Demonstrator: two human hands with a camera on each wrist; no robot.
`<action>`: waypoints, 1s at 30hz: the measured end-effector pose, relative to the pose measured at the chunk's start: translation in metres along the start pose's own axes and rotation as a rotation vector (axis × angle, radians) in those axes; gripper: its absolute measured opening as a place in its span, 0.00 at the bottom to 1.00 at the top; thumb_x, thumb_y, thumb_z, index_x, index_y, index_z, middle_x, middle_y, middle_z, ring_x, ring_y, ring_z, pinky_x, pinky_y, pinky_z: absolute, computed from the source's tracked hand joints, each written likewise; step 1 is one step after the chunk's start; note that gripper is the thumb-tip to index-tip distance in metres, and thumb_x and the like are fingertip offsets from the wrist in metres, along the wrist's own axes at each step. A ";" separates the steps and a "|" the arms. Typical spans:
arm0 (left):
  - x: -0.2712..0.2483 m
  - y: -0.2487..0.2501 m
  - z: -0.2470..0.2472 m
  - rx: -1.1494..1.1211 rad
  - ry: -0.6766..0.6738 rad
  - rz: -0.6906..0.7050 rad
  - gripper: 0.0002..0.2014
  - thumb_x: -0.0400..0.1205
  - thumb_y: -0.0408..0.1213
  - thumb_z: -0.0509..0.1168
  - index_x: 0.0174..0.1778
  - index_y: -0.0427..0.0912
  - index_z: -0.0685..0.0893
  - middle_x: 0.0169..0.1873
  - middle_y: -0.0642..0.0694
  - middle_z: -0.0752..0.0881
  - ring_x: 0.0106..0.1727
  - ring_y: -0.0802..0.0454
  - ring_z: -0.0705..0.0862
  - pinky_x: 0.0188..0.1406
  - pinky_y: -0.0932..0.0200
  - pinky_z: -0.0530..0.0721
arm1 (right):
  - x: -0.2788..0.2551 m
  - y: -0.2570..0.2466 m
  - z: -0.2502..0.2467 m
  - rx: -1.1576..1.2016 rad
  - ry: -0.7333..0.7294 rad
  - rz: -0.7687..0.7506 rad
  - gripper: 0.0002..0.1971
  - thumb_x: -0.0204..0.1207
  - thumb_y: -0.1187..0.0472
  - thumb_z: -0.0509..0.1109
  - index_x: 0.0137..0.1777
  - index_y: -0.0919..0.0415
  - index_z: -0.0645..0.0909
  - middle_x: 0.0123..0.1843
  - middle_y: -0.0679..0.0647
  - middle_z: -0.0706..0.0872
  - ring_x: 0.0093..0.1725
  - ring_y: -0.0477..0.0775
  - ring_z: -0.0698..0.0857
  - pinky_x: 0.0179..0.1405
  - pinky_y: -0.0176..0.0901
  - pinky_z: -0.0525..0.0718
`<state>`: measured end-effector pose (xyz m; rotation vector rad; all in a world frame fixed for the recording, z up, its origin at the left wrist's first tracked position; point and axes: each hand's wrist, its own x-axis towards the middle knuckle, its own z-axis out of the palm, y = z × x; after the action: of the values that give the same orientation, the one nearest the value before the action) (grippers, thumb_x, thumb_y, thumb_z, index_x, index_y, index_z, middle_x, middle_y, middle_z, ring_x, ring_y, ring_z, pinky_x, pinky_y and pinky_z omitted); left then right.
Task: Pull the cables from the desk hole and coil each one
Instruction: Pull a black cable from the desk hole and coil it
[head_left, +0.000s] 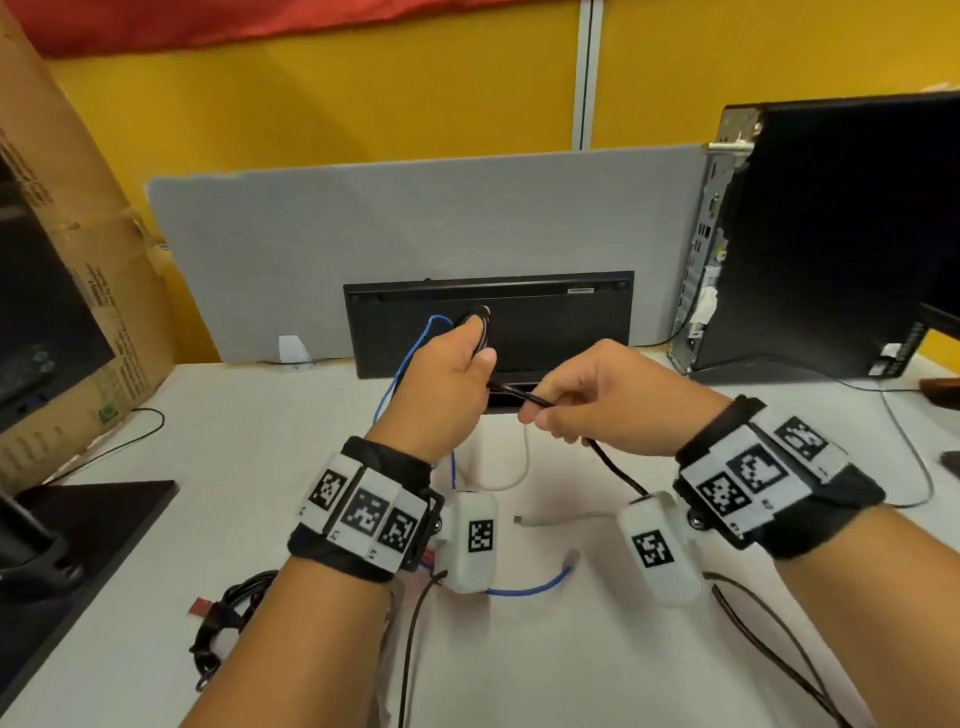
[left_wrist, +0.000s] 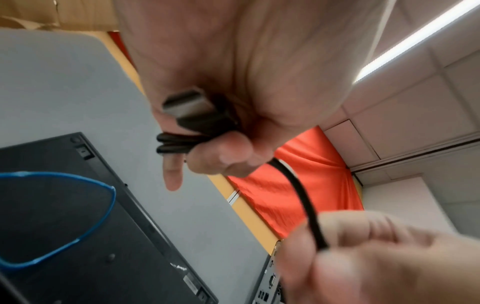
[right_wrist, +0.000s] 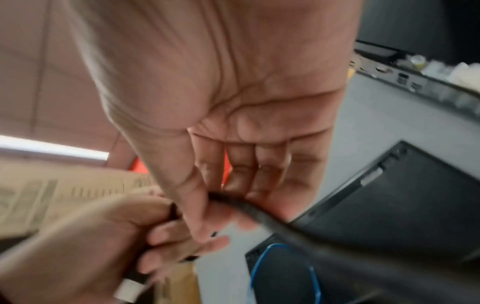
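My left hand grips a small coil of black cable together with its metal plug. The black cable runs a short way rightward to my right hand, which pinches it between thumb and fingers. From there it trails down across the desk toward my right wrist. Both hands hover just in front of the dark desk hole. A blue cable loops up behind my left hand and ends near my left wrist. A white cable lies under the hands.
A black keyboard leans bottom-out against the grey partition behind the hole. A computer tower stands at the right, a cardboard box at the left. A bundled black cable lies beside a monitor base.
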<state>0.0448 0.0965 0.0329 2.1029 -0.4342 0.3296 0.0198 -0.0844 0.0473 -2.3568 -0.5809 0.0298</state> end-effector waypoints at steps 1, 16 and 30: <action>0.002 -0.001 -0.002 0.019 0.019 -0.011 0.10 0.88 0.33 0.54 0.61 0.39 0.79 0.35 0.44 0.77 0.35 0.52 0.78 0.41 0.50 0.86 | 0.003 0.001 -0.004 -0.147 0.014 0.004 0.05 0.76 0.58 0.73 0.47 0.50 0.91 0.31 0.44 0.86 0.30 0.41 0.82 0.32 0.33 0.78; -0.004 0.008 -0.002 -0.456 -0.209 -0.208 0.22 0.85 0.55 0.58 0.46 0.40 0.88 0.16 0.54 0.67 0.17 0.59 0.68 0.36 0.55 0.88 | 0.006 0.003 -0.009 -0.296 0.675 -0.198 0.08 0.81 0.62 0.67 0.53 0.55 0.89 0.36 0.44 0.83 0.39 0.47 0.81 0.43 0.37 0.78; -0.010 0.010 -0.001 -1.109 -0.445 -0.126 0.19 0.88 0.51 0.54 0.34 0.44 0.74 0.17 0.54 0.63 0.12 0.59 0.61 0.27 0.54 0.83 | 0.006 -0.007 0.008 0.271 0.658 -0.196 0.24 0.81 0.62 0.67 0.77 0.54 0.73 0.55 0.44 0.87 0.51 0.42 0.86 0.54 0.37 0.85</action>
<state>0.0314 0.0940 0.0364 1.0757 -0.5629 -0.4036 0.0213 -0.0726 0.0467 -1.8813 -0.4369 -0.6846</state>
